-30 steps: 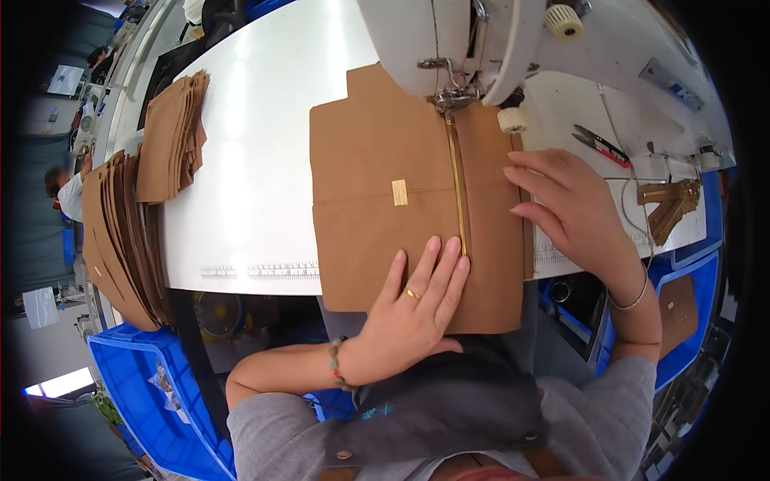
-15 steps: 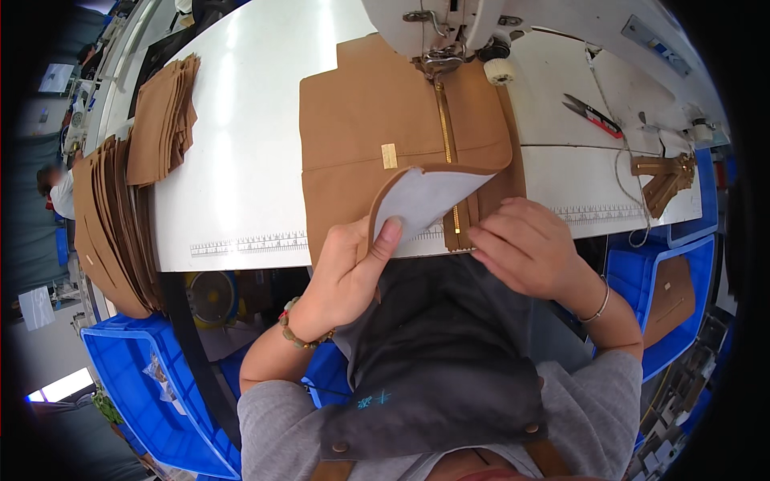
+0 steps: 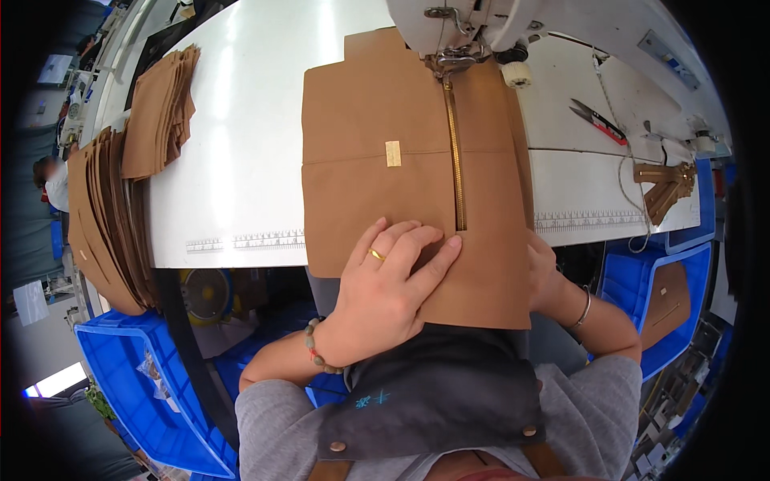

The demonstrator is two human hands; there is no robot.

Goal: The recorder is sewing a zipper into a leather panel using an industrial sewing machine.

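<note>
The sewing machine point(image 3: 417, 22) overhangs the brown panel point(image 3: 365, 192), snips point(image 3: 600, 123) lie to its right, the left hand point(image 3: 385, 280) rests thumb-spread, and the right hand's point(image 3: 545, 276) panel-hidden grip cannot be determined.

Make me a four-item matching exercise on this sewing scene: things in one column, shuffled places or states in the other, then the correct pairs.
Things
1. left hand
2. right hand
3. red-and-black snips
4. gold zipper

Places or states
A. lying on the white tabletop, right of the brown panel
B. on top of the brown panel, a ring on one finger
C. partly hidden by the brown panel's right edge
D. showing in the brown panel, running toward the sewing machine

Pairs: 1-B; 2-C; 3-A; 4-D
</note>
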